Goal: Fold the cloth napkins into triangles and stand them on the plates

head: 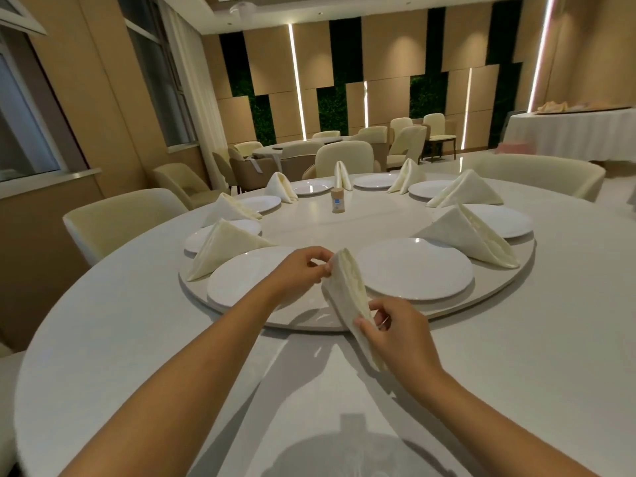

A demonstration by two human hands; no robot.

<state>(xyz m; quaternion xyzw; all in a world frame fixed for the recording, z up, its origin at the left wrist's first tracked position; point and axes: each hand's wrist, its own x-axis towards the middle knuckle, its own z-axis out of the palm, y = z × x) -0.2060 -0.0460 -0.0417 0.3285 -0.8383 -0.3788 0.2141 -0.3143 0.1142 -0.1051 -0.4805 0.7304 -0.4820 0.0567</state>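
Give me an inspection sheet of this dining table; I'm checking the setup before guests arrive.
Surface: round white table with a turntable carrying the plates.
Job's things: folded napkin held upright between the two nearest plates, left plate and right plate; seven more folded napkins, e.g., stand around the ring beside white plates.
Clutter: small tan bottle near the turntable's middle.
Grippers: left hand pinches the napkin's top; right hand pinches its lower edge.
Cables: nothing seen.
Surroundings: cream chairs around the table, another table set behind, window at left.
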